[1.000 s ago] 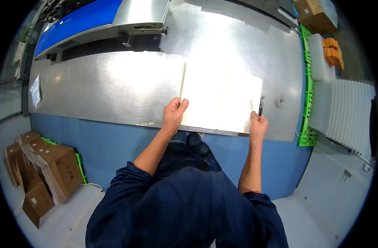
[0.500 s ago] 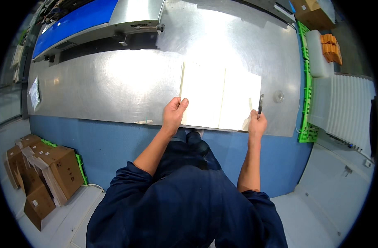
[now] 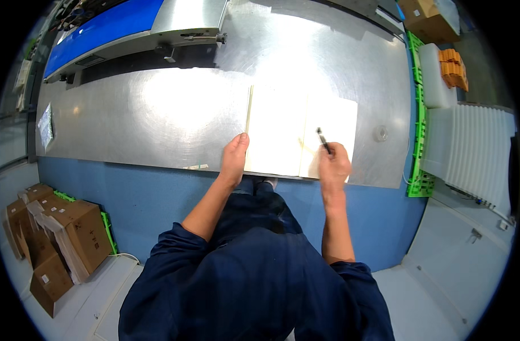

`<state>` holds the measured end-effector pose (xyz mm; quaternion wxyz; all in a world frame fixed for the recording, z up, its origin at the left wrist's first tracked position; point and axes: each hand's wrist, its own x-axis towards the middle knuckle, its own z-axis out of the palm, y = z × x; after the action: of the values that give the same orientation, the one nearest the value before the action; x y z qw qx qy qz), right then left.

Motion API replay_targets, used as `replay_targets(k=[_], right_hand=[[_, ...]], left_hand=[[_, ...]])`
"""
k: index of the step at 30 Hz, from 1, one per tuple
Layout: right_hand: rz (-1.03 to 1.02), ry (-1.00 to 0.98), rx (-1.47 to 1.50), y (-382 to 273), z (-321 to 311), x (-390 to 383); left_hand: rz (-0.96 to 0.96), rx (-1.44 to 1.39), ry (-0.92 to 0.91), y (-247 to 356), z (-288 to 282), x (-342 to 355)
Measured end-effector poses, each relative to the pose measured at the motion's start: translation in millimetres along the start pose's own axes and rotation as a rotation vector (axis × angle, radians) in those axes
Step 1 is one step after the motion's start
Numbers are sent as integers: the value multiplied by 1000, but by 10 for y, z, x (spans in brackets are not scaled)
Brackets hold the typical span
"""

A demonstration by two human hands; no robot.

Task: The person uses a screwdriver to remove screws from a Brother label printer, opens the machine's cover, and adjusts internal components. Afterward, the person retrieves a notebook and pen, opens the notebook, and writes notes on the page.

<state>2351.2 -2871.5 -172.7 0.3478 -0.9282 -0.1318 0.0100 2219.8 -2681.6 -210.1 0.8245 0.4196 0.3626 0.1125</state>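
Observation:
An open notebook (image 3: pixel 275 131) with pale, blank-looking pages lies at the front edge of the steel table. My left hand (image 3: pixel 235 157) is closed at the notebook's lower left edge, thumb pointing up along it; its other fingers are mostly hidden. Over the right-hand page, my right hand (image 3: pixel 334 163) grips a dark pen (image 3: pixel 324 141), which tilts up and to the left. A thin pale strip, perhaps a ribbon or a shadow, shows on the page left of this hand.
Right of the notebook stands a small clear round dish (image 3: pixel 381 133). A machine with a blue top (image 3: pixel 103 34) occupies the far left of the steel table (image 3: pixel 157 122). Green crates (image 3: pixel 421 125) line the right side. Cardboard boxes (image 3: pixel 81 227) sit at lower left.
My right hand has moved left from the notebook's right edge to over the right page, carrying the pen. My left thumb has shifted off the page to the notebook's edge.

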Motion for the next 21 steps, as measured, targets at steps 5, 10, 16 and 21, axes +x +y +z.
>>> replay_targets(k=[5,10,16,21], right_hand=[[-193,-132,79,-585,293,-209],[-277,-223,35,-986,368,-215],[-260,-124,52,-1002,393,-78],[-268,-53,6,-801,430,467]], left_hand=[[-146,-155,-50,131,-16,-27],[-13,-19,-44,69,-61,-6],[-20,95,-26,179,21,-59],[-87,2,13,143,30,-30]])
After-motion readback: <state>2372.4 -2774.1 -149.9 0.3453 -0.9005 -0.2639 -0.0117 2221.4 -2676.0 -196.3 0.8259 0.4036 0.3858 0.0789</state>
